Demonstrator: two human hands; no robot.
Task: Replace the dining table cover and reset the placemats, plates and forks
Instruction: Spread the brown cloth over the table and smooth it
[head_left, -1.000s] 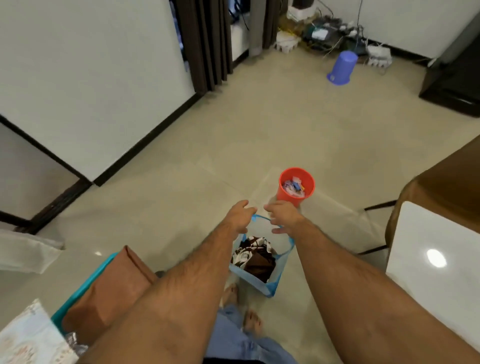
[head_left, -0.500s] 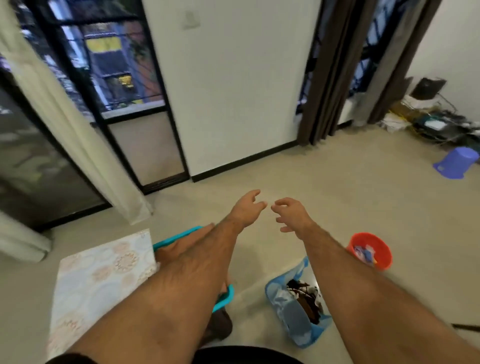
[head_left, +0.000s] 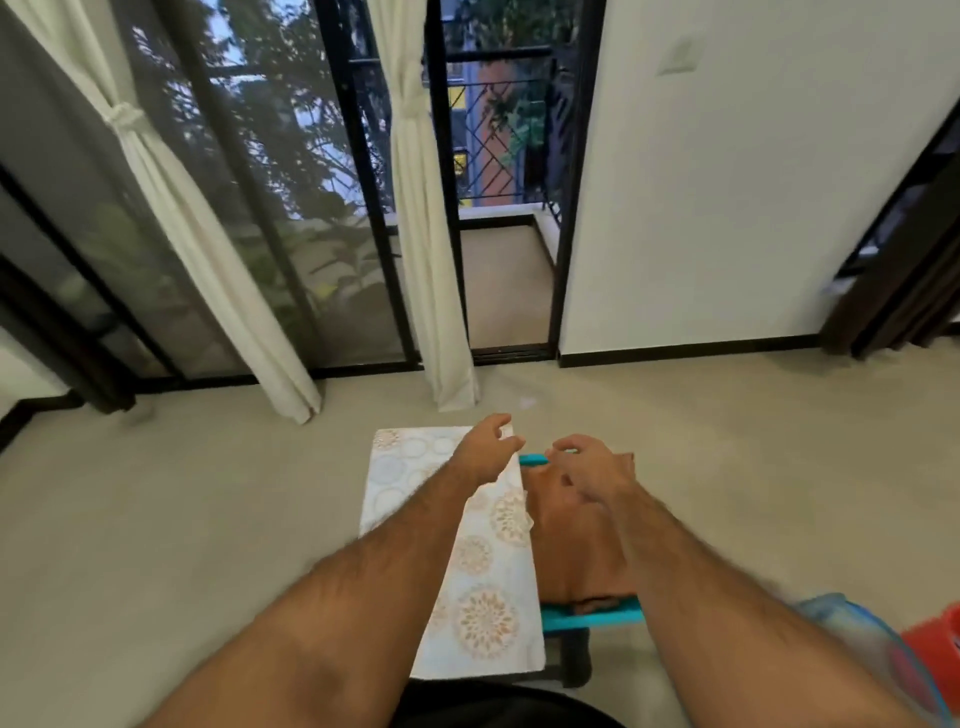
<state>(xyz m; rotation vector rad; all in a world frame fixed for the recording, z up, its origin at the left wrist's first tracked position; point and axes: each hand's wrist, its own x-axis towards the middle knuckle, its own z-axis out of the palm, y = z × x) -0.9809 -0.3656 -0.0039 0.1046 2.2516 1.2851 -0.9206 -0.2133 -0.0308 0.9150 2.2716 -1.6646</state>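
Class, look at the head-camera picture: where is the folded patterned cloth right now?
In the head view the patterned cloth lies low and centre, under the left hand, with the brown cloth on the turquoise stool at its right edge.

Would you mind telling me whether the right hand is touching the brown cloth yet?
Cannot tell. In the head view the right hand overlaps the brown cloth with fingers loosely spread, but motion blur hides any contact or gap.

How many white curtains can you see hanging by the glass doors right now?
2. One tied white curtain hangs at the left over the glass doors; the other white curtain hangs near the middle, beside the open doorway. More may hang beyond the frame's left edge.
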